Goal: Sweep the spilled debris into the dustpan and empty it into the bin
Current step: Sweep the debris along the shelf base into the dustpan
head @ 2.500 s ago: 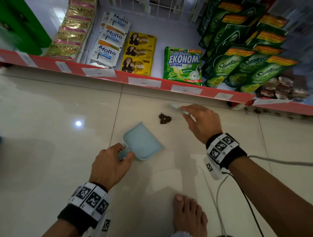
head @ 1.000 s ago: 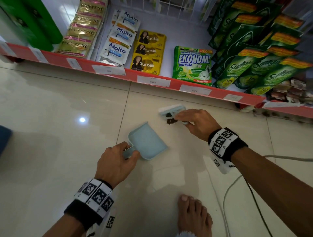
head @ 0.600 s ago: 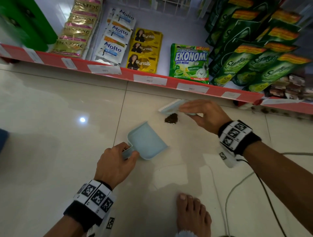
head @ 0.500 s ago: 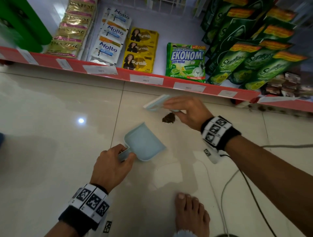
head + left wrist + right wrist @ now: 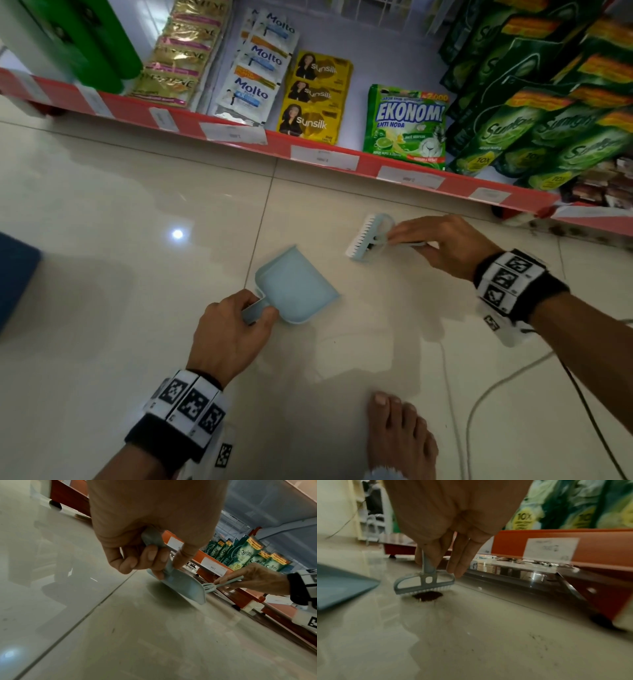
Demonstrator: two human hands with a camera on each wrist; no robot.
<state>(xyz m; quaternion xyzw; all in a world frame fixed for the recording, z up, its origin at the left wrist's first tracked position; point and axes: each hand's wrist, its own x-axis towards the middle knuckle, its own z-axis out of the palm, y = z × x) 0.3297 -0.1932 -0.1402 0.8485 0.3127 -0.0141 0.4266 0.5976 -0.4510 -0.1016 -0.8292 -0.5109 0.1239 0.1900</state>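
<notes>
A small light-blue dustpan lies on the tiled floor, its mouth toward the shelf. My left hand grips its handle. To the right of the pan my right hand holds the handle of a small light-blue brush. Its white bristles are down on a little dark pile of debris. In the head view the brush head hides the pile. Fine dark specks lie scattered on the floor nearer the right wrist camera.
A red-edged bottom shelf with detergent and shampoo sachets runs along the far side. My bare foot stands on the tiles near the bottom. A white cable trails on the right. A blue object shows at the left edge.
The brush was lifted beyond the pile half a second ago. Now it is down on the pile, covering it in the head view. The dustpan and left hand have barely shifted.
</notes>
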